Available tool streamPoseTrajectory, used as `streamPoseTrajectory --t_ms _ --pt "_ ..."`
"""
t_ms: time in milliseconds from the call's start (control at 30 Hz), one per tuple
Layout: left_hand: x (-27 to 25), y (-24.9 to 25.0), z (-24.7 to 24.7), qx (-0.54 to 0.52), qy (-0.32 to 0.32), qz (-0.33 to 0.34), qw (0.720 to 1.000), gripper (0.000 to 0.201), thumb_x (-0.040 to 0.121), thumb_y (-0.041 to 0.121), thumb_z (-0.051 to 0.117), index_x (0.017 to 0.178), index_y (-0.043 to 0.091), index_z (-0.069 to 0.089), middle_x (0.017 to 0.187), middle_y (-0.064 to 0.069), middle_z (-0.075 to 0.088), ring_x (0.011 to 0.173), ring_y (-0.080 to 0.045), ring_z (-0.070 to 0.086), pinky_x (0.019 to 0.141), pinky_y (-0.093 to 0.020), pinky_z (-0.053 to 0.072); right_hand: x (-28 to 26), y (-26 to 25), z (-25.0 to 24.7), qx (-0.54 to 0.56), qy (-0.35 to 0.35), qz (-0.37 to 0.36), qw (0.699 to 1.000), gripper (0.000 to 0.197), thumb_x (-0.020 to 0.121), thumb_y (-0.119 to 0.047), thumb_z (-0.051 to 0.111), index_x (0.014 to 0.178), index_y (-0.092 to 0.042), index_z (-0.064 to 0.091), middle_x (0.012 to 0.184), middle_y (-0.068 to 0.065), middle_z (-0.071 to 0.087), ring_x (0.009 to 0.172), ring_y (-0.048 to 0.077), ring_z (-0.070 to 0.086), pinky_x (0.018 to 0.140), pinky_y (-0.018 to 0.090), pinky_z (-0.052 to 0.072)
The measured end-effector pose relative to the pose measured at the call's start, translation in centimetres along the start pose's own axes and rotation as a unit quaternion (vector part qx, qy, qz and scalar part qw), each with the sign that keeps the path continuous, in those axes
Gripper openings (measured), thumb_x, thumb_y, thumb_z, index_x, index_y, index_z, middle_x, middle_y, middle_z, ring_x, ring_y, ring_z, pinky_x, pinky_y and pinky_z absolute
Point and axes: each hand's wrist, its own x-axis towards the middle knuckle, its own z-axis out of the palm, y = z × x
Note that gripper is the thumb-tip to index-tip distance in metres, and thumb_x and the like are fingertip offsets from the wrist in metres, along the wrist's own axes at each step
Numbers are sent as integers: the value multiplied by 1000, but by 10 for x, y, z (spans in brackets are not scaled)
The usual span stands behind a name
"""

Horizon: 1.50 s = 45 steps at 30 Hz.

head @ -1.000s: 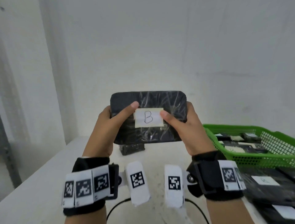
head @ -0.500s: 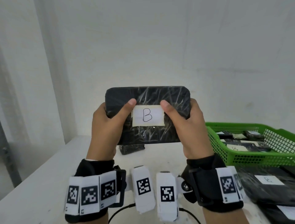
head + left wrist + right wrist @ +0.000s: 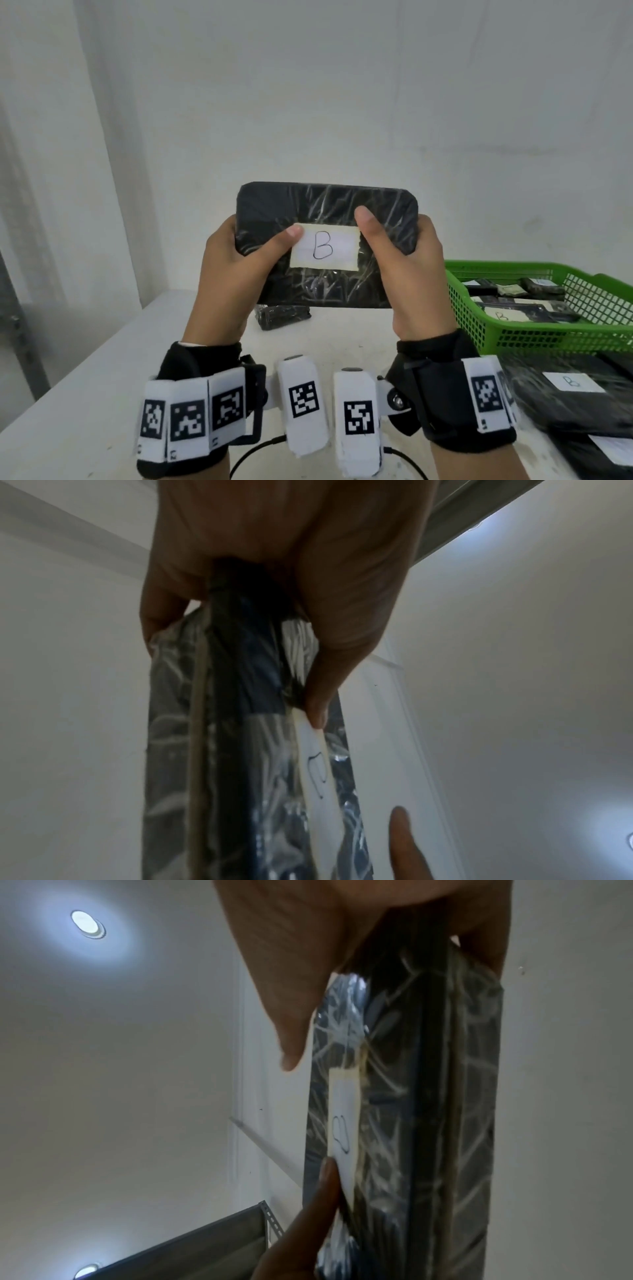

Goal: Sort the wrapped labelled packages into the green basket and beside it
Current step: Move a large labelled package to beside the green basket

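Observation:
A flat black package [image 3: 325,209] wrapped in clear film is held upright in the air, its white label [image 3: 324,250] marked "B" facing me. My left hand [image 3: 236,263] grips its left edge, thumb on the label's corner. My right hand [image 3: 407,270] grips the right edge, thumb on the front above the label. Both wrist views show the same package [image 3: 240,750] [image 3: 411,1123] edge-on between thumb and fingers. The green basket [image 3: 472,308] stands on the table at the right and holds several labelled packages.
A small black wrapped package [image 3: 282,317] lies on the white table [image 3: 85,394] behind my hands. In front of the basket lie more black packages, one [image 3: 572,401] labelled "B". A white wall stands close behind the table. A black cable [image 3: 253,455] runs near the front edge.
Both hands have drawn the package closer to me and shifted it a little. My right thumb has slid from the label's right edge up above its corner.

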Motion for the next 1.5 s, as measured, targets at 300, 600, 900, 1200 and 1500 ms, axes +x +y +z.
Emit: streamPoseTrajectory --t_ms 300,600,900,1200,1500 --pt "1 -5 6 -45 -83 -12 995 38 67 26 75 100 9 69 94 -5 77 88 -20 74 70 -27 59 6 -7 -13 22 -12 14 1000 58 63 -49 78 109 -18 63 102 -9 74 97 5 69 94 35 54" --pt "-2 -4 5 77 -167 -132 974 65 58 61 68 114 28 65 104 8 75 99 -12 71 79 -37 59 9 -11 -30 -4 -24 -66 998 75 60 -39 82 125 -19 52 106 -6 72 100 7 69 92 31 55" --pt "-2 7 12 -87 -126 -210 966 83 65 86 37 126 36 61 119 6 71 114 -21 65 99 -58 46 17 2 -41 -124 -124 -144 974 68 74 -40 73 135 -26 49 123 -29 56 116 -17 50 99 9 38" --pt "-2 -4 12 -58 -46 -5 997 67 64 45 66 123 14 55 95 10 71 90 -4 67 89 -34 48 17 -6 -36 6 -177 157 971 45 75 -78 55 109 -49 56 133 -10 52 125 22 47 108 54 41" --pt "-2 3 6 -61 -107 -104 987 46 61 60 72 97 33 69 104 11 72 104 -10 65 97 -46 41 20 -2 -36 73 -154 113 979 25 75 -42 63 97 -31 59 91 -9 65 91 21 58 98 42 48"
